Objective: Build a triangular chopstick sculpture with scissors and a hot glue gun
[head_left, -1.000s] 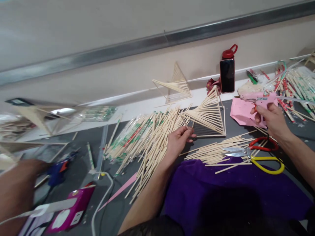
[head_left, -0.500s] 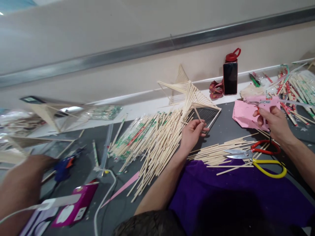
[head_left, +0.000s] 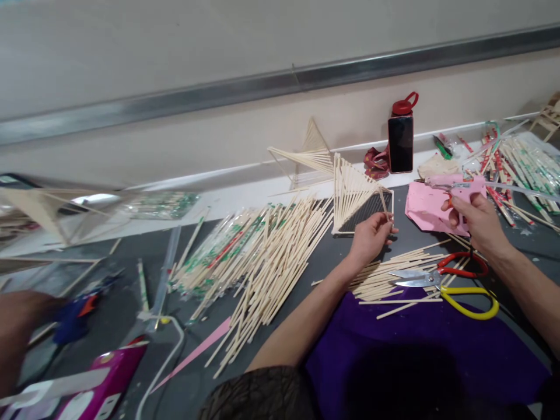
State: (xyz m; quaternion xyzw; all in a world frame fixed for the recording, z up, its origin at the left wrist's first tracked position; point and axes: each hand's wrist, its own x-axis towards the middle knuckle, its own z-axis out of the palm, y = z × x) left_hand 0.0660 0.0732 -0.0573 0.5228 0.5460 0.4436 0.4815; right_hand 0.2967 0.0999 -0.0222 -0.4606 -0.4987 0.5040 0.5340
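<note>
My left hand [head_left: 370,238] pinches a thin wooden stick [head_left: 385,204] at the near right corner of a stick frame [head_left: 356,192]. That frame stands on the grey table, its sticks fanned in a twisted surface. My right hand [head_left: 475,219] is wrapped round a pink glue gun [head_left: 459,185], nozzle pointing left, above pink paper [head_left: 422,213]. Scissors [head_left: 437,279] with one red and one yellow handle lie on loose sticks [head_left: 380,277] between my forearms. A large pile of sticks [head_left: 280,262] spreads to the left of my left hand.
Against the wall, a phone [head_left: 401,144] leans on a red-capped bottle [head_left: 405,105]. Another stick model [head_left: 312,154] stands behind. At left are a person's blurred arm [head_left: 17,332], a blue glue gun [head_left: 74,318], a magenta box [head_left: 109,376] and a white cable [head_left: 168,356]. Purple cloth [head_left: 394,350] lies in front.
My left hand has moved right with the stick, from the frame's left side to its near right corner. The frame now stands turned differently. My right hand still holds the glue gun.
</note>
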